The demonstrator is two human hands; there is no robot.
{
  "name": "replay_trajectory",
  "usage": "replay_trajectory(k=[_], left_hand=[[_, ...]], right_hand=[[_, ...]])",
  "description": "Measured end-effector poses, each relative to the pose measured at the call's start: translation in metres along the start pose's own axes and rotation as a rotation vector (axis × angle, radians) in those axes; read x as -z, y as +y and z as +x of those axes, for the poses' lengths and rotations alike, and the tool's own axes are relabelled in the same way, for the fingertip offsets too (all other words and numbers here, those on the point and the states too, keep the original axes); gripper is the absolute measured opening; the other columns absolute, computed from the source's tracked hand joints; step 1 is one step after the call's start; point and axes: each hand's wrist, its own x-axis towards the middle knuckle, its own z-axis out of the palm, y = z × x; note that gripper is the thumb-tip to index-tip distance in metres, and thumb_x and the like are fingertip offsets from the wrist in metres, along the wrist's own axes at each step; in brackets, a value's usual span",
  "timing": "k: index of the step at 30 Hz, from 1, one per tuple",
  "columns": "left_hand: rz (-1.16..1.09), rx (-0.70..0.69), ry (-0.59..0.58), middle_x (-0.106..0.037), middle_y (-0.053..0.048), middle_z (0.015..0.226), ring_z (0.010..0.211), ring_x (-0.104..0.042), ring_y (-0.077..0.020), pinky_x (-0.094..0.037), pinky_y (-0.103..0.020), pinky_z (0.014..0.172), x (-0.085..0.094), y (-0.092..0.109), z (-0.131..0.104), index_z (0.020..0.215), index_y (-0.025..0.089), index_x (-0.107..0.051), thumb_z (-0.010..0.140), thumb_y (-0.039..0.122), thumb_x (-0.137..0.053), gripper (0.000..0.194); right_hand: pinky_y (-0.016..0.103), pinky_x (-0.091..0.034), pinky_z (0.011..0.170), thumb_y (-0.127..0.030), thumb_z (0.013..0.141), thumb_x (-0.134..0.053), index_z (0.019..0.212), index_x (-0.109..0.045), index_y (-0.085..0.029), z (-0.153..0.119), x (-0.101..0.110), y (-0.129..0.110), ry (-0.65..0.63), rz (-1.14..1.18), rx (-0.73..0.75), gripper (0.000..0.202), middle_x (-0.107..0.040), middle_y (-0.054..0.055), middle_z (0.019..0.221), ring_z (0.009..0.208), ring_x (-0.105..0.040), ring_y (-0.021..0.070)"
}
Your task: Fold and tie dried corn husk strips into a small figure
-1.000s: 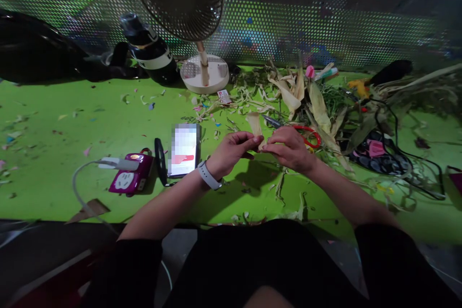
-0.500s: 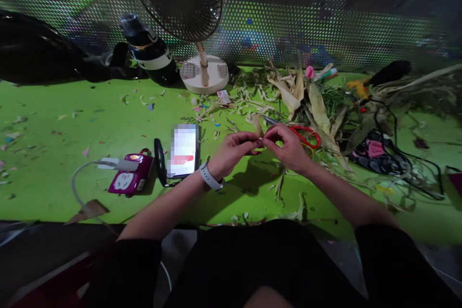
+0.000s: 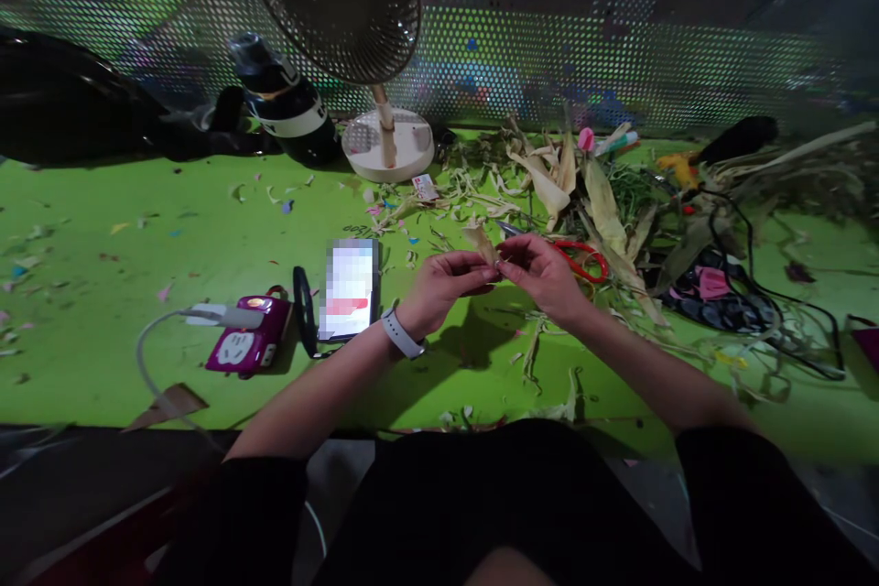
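Observation:
My left hand (image 3: 448, 286) and my right hand (image 3: 539, 273) meet fingertip to fingertip over the green table. Between them is a small piece of dried corn husk (image 3: 482, 243), its tan end sticking up and away from me. Both hands pinch its lower end; the exact spot is hidden by the fingers. Scissors with red handles (image 3: 583, 258) lie just beyond my right hand, blades partly behind it. A heap of dried corn husks (image 3: 608, 201) spreads behind and to the right. On my left wrist is a pale watch band (image 3: 402, 334).
Left of my hands, a lit phone (image 3: 349, 288) leans on a stand beside a purple power bank (image 3: 251, 334) with a white cable. At the back stand a fan (image 3: 388, 146) and a dark bottle (image 3: 295, 114). A black cord (image 3: 748, 220) loops at the right. Scraps litter the green table (image 3: 206, 220).
The husk piece has tipped over to the left between my fingertips. My hands have otherwise stayed in nearly the same place, and the view has shifted slightly.

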Motion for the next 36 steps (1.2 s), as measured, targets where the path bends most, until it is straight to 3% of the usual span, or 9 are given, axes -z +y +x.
replay_trajectory(k=[5, 11, 16, 23, 28, 36], left_hand=[[-0.036, 0.014, 0.01, -0.073, -0.003, 0.079, 0.073, -0.068, -0.0137, -0.055, -0.03, 0.075, 0.0, 0.006, 0.0, 0.079, 0.014, -0.068, 0.056, 0.026, -0.083, 0.03], [-0.005, 0.015, -0.007, -0.072, -0.002, 0.076, 0.07, -0.067, -0.0124, -0.056, -0.029, 0.072, 0.0, 0.007, -0.001, 0.08, 0.014, -0.065, 0.056, 0.024, -0.083, 0.031], [0.046, -0.007, -0.023, -0.072, -0.003, 0.081, 0.074, -0.067, -0.013, -0.055, -0.029, 0.075, 0.0, 0.006, -0.002, 0.079, 0.014, -0.065, 0.059, 0.026, -0.081, 0.028], [-0.024, 0.055, 0.017, -0.07, -0.003, 0.077, 0.075, -0.067, -0.0143, -0.055, -0.032, 0.076, -0.003, 0.006, -0.004, 0.076, 0.014, -0.067, 0.062, 0.034, -0.078, 0.027], [-0.006, -0.002, 0.08, -0.07, -0.002, 0.075, 0.069, -0.066, -0.0125, -0.054, -0.029, 0.071, -0.007, 0.0, -0.005, 0.077, 0.015, -0.066, 0.061, 0.039, -0.079, 0.031], [0.06, -0.016, 0.067, -0.069, -0.002, 0.069, 0.064, -0.065, -0.0118, -0.055, -0.029, 0.067, -0.008, 0.0, -0.005, 0.075, 0.015, -0.064, 0.065, 0.041, -0.076, 0.03]], right_hand=[[0.031, -0.051, 0.079, -0.04, 0.078, -0.068, 0.094, -0.056, -0.023, 0.002, 0.005, -0.008, 0.029, -0.078, 0.062, 0.026, -0.062, 0.001, 0.09, 0.081, -0.059, 0.0133], [0.029, -0.047, 0.07, -0.036, 0.083, -0.064, 0.088, -0.061, -0.021, 0.003, 0.015, -0.017, -0.015, -0.498, 0.259, 0.017, -0.057, 0.002, 0.087, 0.075, -0.054, 0.0133], [0.03, -0.045, 0.069, -0.033, 0.088, -0.058, 0.084, -0.061, -0.02, 0.002, 0.014, -0.017, -0.059, -0.64, 0.406, 0.013, -0.059, 0.002, 0.08, 0.077, -0.055, 0.0158], [0.031, -0.044, 0.068, -0.03, 0.09, -0.054, 0.083, -0.06, -0.02, 0.0, 0.008, -0.012, -0.036, -0.662, 0.459, 0.013, -0.059, 0.004, 0.079, 0.076, -0.054, 0.0173], [0.033, -0.045, 0.069, -0.036, 0.088, -0.056, 0.083, -0.06, -0.022, -0.001, 0.006, -0.01, -0.035, -0.672, 0.429, 0.015, -0.058, 0.005, 0.081, 0.079, -0.055, 0.0192], [0.032, -0.047, 0.068, -0.031, 0.088, -0.057, 0.088, -0.059, -0.023, 0.0, 0.009, -0.007, -0.108, -0.673, 0.468, 0.008, -0.058, 0.005, 0.082, 0.077, -0.055, 0.0183]])
